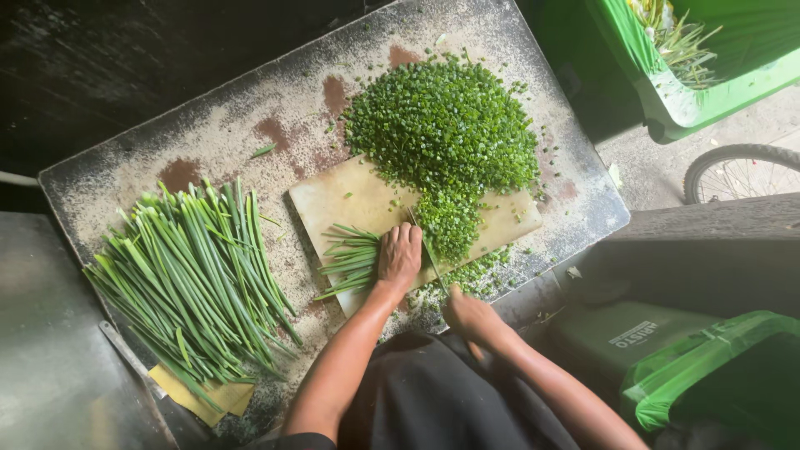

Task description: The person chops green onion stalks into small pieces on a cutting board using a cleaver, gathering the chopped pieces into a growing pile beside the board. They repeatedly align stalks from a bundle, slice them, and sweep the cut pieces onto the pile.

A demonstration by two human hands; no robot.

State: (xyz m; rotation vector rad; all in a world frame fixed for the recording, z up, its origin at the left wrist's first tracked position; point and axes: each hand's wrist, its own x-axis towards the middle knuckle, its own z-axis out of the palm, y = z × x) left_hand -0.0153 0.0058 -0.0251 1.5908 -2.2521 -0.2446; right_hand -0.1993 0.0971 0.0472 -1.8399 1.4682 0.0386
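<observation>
1. Left hand (400,254): laid palm-down, fingers close together, pressing a small bundle of green chives (350,260) flat on the cutting board (342,200). The bundle sticks out from under the hand toward the left; its cut ends lie beneath the fingers.
2. Right hand (468,315): closed around a knife handle at the near edge of the board. The knife blade (431,254) runs up from it and stands just beside the left hand's fingers, on their right.
3. Pile of chopped chives (446,133): a broad green mound beyond the blade, spilling from the far right part of the board onto the bench (208,133).
4. Uncut chives (196,279): a large sheaf lying on the bench, well apart to the left of the board.
5. Green bins (708,75): one at the upper right, another at the lower right, off the bench.
6. Bicycle wheel (742,171): partly seen at the right edge.
</observation>
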